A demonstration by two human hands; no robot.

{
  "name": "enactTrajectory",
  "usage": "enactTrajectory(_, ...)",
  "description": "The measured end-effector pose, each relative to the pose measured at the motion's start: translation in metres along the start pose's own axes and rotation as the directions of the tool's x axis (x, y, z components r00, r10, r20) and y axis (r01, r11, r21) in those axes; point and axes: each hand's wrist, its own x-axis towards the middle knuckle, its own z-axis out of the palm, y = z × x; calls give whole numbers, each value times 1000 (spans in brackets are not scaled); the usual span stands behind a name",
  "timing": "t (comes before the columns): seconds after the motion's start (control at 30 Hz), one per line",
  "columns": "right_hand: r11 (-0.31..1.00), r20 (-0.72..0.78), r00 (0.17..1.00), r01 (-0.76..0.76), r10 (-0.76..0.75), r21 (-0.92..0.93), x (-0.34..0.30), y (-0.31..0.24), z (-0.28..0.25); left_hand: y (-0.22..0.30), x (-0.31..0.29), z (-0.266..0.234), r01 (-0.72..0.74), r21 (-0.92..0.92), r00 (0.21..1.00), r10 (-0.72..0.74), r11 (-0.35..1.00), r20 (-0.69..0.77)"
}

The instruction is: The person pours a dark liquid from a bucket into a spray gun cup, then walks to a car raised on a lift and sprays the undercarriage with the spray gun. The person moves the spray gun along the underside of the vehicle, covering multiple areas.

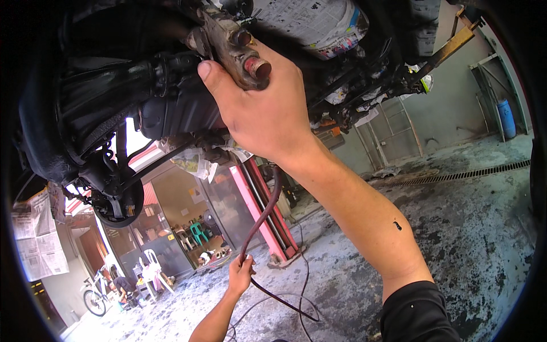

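- Landmark: pink post (pixel 249 196).
- Metal spray tool (pixel 227 45): above the post in view, clasped in the right hand (pixel 268 108).
- Left hand (pixel 241 275): fingers wrapped around a dark red hose (pixel 265 212), left of the post's foot.
- Black vehicle underbody (pixel 102 97): overhead, above and left of the post.

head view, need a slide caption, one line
Beneath a raised vehicle, the right hand grips a worn metal tool; the left hand holds a dark hose.
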Motion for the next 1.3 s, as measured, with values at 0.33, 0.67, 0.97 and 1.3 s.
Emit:
enactTrajectory(0.33,996,-40,999,-6,3,-88,-4,7,1,-3,-1,-3,-9,40,1000,10,999,-24)
enactTrajectory(0.67,992,-6,1000,-24,23,-125,-5,7,5,-5,1,1,21,-5,999,-21,1000,-26)
enactTrajectory(0.97,988,-49,998,-45,38,-150,-8,25,4,-9,3,2,33,58,998,-30,998,-46)
enactTrajectory(1.3,977,-26,996,-89,85,-194,-9,18,-1,-11,3,9,-19,27,1000,20,999,-9)
